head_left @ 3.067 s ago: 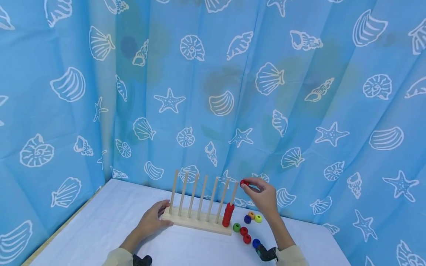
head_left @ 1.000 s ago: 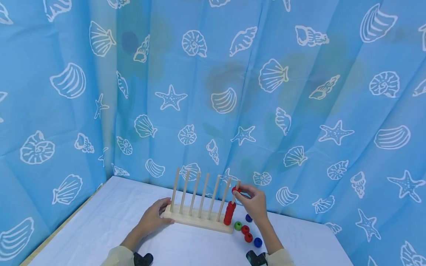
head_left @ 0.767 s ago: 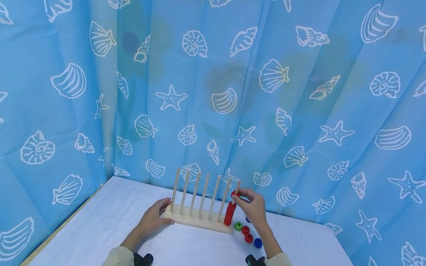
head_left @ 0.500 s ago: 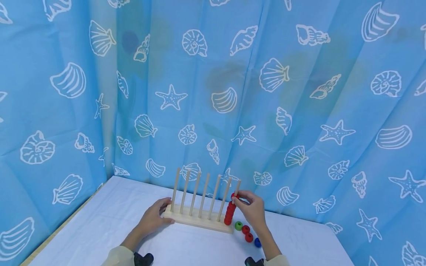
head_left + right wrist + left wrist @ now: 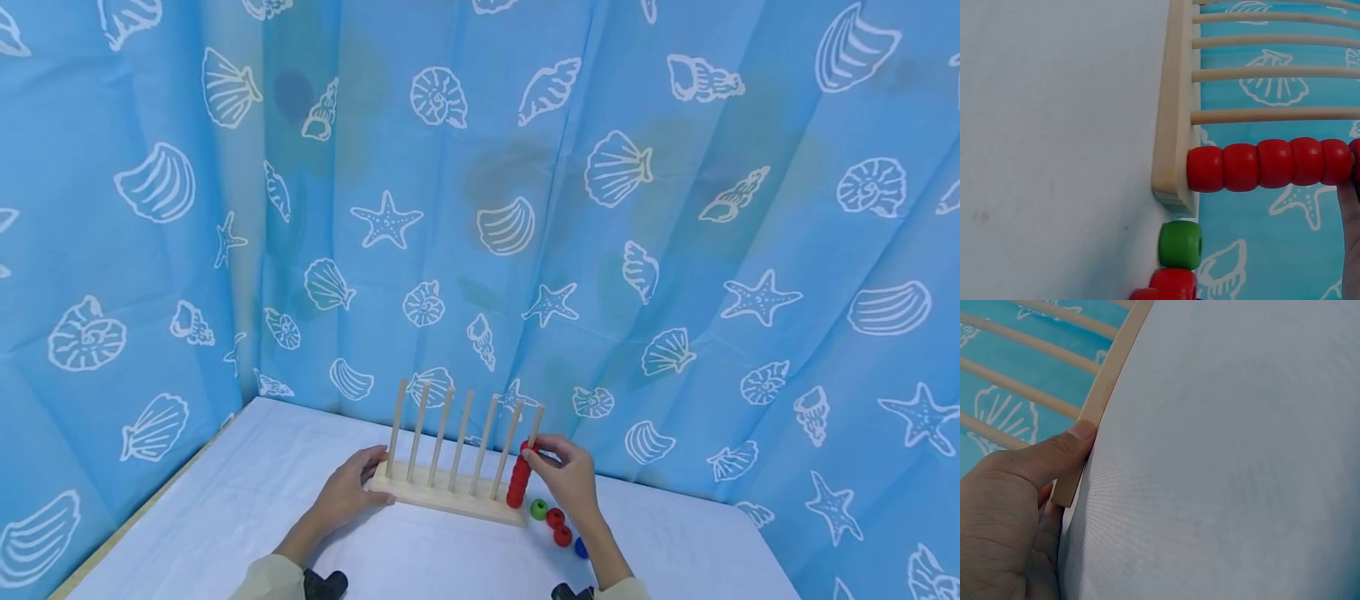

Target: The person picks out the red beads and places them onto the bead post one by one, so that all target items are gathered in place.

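Note:
A pale wooden peg rack (image 5: 450, 500) with several upright pegs stands on the table. My left hand (image 5: 347, 493) grips the rack's left end; in the left wrist view its thumb (image 5: 1066, 447) lies along the front of the base. On the far-right peg sits a stack of red beads (image 5: 517, 485). My right hand (image 5: 572, 477) pinches another red bead (image 5: 527, 451) threaded on that peg, right at the top of the stack. The right wrist view shows the stacked beads (image 5: 1274, 164) in a row, with the held bead (image 5: 1355, 150) cut by the frame edge.
To the right of the base lie loose beads: a green one (image 5: 539, 509), a red one (image 5: 555, 518), a second red one (image 5: 562, 535) and a blue one (image 5: 581, 547) partly behind the right forearm. A blue shell-patterned curtain (image 5: 450, 275) hangs behind the white table (image 5: 442, 558).
My right hand has brought the red bead from beside the peg's tip onto the peg and down to the stack. The left hand stays on the rack's end.

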`<state>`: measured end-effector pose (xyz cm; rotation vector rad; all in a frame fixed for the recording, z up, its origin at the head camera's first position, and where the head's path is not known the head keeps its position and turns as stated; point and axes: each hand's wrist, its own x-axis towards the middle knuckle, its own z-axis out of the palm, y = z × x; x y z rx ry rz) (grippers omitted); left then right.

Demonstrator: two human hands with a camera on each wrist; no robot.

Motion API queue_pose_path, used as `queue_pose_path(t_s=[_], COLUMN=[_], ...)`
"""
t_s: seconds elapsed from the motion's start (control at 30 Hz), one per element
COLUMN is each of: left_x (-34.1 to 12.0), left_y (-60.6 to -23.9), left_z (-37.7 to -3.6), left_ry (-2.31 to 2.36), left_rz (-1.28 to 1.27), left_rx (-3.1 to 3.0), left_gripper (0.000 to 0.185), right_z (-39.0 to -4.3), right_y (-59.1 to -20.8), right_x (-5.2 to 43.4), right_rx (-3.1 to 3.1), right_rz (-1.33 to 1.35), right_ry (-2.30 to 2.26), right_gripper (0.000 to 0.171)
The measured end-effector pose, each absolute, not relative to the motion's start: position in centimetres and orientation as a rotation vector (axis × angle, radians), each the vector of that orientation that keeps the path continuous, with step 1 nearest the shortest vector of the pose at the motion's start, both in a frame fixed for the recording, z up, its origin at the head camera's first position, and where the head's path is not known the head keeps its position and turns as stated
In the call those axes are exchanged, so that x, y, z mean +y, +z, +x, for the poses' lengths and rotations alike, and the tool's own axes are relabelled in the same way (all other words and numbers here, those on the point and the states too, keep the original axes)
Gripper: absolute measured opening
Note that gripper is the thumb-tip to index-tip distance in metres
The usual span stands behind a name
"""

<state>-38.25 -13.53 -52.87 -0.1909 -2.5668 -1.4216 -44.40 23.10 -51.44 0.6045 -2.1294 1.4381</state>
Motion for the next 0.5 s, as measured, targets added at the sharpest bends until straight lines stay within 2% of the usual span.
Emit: queue_pose_path(t_s=[0.13, 0.5], left_x=[-13.5, -13.6], left_y=[-52.8, -52.8], left_z=[-38.2, -38.2], left_ry=[-1.426, -1.401], left_rz=[-0.201, -0.189], left_rx=[-2.564, -2.572], left_gripper=[0.086, 0.087], right_z=[-45.2, -43.7], right_y=[-52.5, -51.5], right_x=[23.4, 23.0], right_rx=[-2.127, -2.164], right_rz=[0.565, 0.580], right_ry=[1.444, 1.447], right_gripper=[0.033, 0.032])
